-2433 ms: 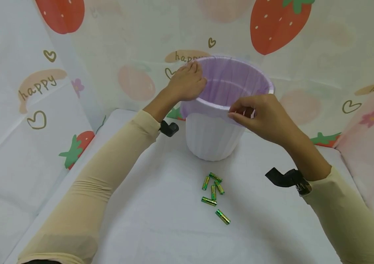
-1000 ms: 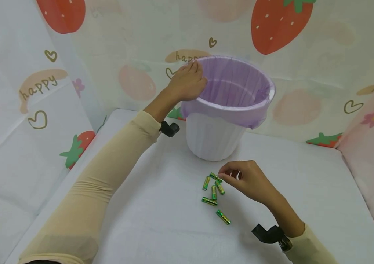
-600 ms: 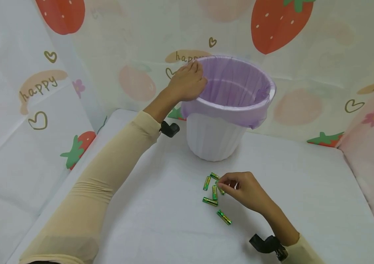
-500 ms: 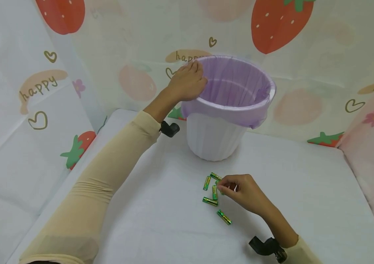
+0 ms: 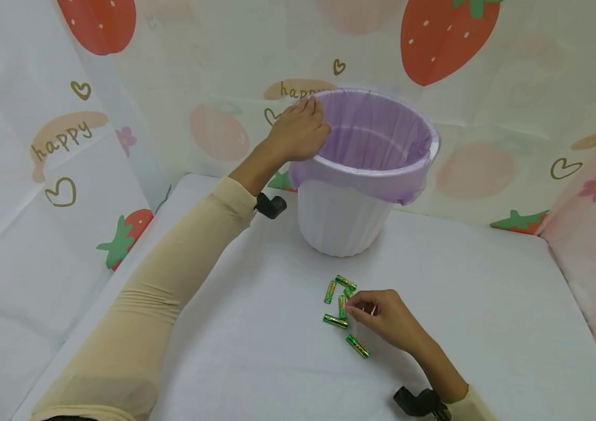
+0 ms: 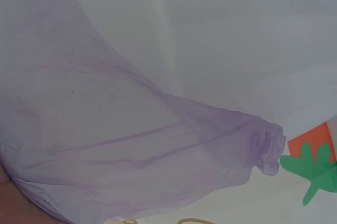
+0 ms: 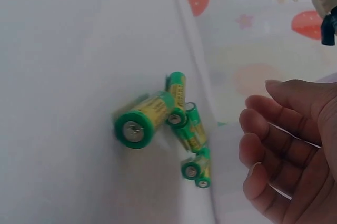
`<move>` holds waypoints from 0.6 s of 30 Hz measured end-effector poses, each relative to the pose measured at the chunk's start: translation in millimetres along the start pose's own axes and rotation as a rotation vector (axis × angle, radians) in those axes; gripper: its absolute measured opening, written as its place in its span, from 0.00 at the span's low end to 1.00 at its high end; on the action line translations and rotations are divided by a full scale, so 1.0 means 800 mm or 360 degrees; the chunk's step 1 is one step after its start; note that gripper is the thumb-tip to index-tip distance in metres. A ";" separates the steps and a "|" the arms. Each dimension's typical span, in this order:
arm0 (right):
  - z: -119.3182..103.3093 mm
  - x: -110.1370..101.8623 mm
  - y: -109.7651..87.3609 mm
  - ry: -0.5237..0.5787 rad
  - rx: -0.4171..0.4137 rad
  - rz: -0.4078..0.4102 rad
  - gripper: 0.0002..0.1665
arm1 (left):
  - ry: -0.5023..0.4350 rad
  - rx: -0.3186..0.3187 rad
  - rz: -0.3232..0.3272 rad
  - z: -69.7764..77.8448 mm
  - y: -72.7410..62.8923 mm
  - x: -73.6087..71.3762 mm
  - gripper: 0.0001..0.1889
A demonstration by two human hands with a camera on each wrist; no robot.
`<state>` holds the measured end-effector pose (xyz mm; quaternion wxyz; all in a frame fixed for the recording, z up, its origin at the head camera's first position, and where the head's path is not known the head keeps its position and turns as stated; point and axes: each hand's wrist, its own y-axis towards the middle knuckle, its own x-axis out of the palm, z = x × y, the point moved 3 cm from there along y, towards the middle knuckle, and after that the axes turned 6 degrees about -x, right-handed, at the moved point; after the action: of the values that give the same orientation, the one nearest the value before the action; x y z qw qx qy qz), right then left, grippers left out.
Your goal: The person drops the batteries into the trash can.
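A white trash bin (image 5: 341, 225) stands upright at the back of the table. Its lilac bin liner (image 5: 368, 182) is folded out over the rim. My left hand (image 5: 298, 131) grips the bin's left rim, fingers over the edge; in the left wrist view a loose bunch of the liner (image 6: 226, 139) hangs there. Several green and yellow batteries (image 5: 357, 347) lie in front of the bin. Right beside them hovers my right hand (image 5: 384, 317), partly covering one battery (image 5: 349, 293). The right wrist view shows its loosely curled fingers (image 7: 255, 124) holding nothing, apart from the batteries (image 7: 145, 121).
White cloth covers the table (image 5: 255, 327). Close behind the bin is a strawberry-printed backdrop (image 5: 224, 134), which also runs along both sides. Black wrist cameras (image 5: 271, 206) sit on both wrists.
My right hand has left the bin's front rim and come down to the batteries, then slid slightly nearer me along them. My left hand stays on the rim. The batteries lie as before.
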<state>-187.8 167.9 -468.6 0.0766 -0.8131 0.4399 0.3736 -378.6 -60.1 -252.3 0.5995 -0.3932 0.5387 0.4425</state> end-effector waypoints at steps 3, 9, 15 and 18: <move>0.004 0.005 -0.003 0.0017 0.0025 -0.0007 0.05 | -0.0007 -0.0005 -0.0005 0.000 -0.001 0.000 0.35; 0.011 0.012 -0.006 0.0042 0.0035 -0.0028 0.06 | -0.0008 -0.0002 -0.0005 0.000 -0.002 -0.002 0.35; 0.013 0.015 -0.007 0.0045 0.0046 -0.0027 0.06 | -0.0002 -0.0002 0.0003 -0.001 -0.002 -0.001 0.35; 0.016 0.016 -0.009 0.0042 0.0082 -0.0028 0.06 | -0.0014 -0.0001 -0.0002 0.000 -0.001 0.001 0.35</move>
<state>-184.9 169.2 -487.8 0.0950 -0.8194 0.4433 0.3507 -377.5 -60.5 -252.9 0.6021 -0.3919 0.5355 0.4441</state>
